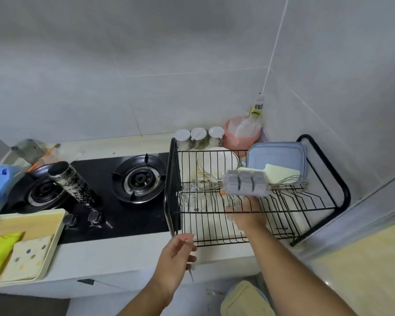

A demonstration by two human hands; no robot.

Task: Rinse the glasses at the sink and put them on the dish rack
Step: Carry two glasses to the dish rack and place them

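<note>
The black wire dish rack (342,192) stands on the counter in the right corner. A clear glass (193,197) stands on its left part, near the whisks. My right hand (246,215) reaches into the middle of the rack from the front, and its fingers curl round a second clear glass (232,201) that shows only faintly against the wires. My left hand (176,254) hovers with relaxed fingers at the rack's front left corner, holding nothing. The sink is out of view.
Also on the rack are a white bowl (217,160), two whisks (205,182), a grey ice tray (245,183) and blue lids (276,156). Three jars (198,135) and a pink container (242,133) stand behind. A black gas stove (137,179) carries a patterned tin (75,183). A tray (57,238) lies at the left.
</note>
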